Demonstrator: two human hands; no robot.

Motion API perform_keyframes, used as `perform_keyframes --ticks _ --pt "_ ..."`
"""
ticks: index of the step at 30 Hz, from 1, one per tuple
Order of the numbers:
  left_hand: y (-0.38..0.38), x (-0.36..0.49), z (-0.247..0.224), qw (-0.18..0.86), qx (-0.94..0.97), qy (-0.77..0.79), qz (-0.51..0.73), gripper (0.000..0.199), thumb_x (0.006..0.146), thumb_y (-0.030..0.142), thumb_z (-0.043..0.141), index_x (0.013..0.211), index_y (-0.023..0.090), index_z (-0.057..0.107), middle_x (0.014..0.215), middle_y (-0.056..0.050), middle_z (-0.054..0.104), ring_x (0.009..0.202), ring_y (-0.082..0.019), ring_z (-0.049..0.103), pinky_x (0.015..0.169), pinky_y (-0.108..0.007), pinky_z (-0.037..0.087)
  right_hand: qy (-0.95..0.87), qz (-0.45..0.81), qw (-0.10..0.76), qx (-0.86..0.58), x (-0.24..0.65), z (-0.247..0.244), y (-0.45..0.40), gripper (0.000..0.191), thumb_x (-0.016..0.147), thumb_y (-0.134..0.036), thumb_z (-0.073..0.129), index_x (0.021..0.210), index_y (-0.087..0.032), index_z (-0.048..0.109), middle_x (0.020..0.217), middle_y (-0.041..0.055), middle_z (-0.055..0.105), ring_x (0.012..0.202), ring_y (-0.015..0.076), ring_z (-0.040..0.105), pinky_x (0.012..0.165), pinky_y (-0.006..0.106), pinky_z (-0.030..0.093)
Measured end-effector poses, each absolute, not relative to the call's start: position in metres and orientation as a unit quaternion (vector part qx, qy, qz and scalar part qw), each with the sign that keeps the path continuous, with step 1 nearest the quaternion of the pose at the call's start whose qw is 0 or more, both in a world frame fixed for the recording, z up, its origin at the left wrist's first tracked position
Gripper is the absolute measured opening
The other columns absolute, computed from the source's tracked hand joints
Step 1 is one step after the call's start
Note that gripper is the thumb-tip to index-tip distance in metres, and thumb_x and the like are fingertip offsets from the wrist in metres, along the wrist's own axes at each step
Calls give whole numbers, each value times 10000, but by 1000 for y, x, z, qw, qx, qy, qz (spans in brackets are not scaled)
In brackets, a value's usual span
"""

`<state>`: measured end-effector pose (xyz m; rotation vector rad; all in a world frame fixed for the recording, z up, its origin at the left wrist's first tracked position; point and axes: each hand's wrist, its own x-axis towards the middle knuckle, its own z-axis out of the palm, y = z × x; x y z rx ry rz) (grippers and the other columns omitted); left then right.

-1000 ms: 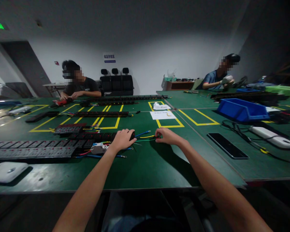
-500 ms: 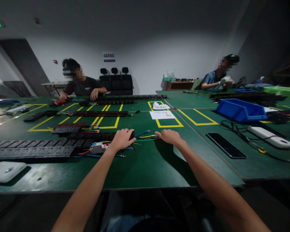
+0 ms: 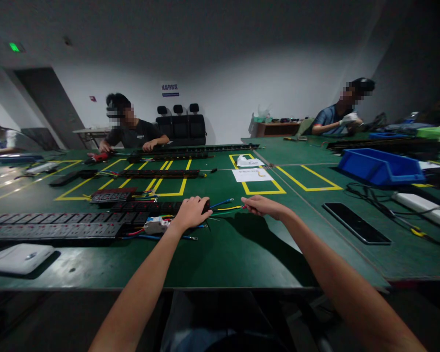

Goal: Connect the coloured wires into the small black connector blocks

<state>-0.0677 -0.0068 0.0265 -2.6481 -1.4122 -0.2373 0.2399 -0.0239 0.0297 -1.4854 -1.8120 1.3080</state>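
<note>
My left hand point(image 3: 192, 213) is wrapped over the right end of a black socket strip point(image 3: 157, 207) on the green table. Out of that end run a blue wire point(image 3: 222, 202), a yellow wire point(image 3: 227, 208) and a green wire point(image 3: 225, 213). At the tips of the yellow and green wires, my right hand point(image 3: 260, 205) pinches the wire ends between thumb and fingers. A white breaker point(image 3: 156, 225) with red and blue wires lies just left of my left wrist.
Longer socket strips point(image 3: 51, 230) and a white box point(image 3: 20, 259) lie at left. A phone point(image 3: 355, 223), blue bin point(image 3: 379, 167) and white power strip point(image 3: 425, 208) are at right. Two people sit across the table; another is at far left.
The view has swung slightly left, so the scene sits further right. My right fingers have closed more tightly on the wire ends; my left hand stays on the strip.
</note>
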Motion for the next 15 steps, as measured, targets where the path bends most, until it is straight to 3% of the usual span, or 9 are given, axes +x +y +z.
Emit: perform_keyframes --ticks 5,15 --pt "-8 -68 27 63 -877 -471 -77 557 998 553 467 1431 207 521 1262 -146 655 1160 -319 610 961 -428 456 -680 501 187 -502 241 37 -30 619 783 -822 596 734 -213 500 598 -62 394 526 92 319 488 252 239" --pt "-7 -68 28 55 -878 -469 -80 557 1001 545 469 1435 200 520 1264 -140 658 1158 -315 611 962 -429 459 -672 504 224 -494 250 35 -26 593 817 -760 612 796 -168 632 721 21 593 603 113 467 519 249 324"
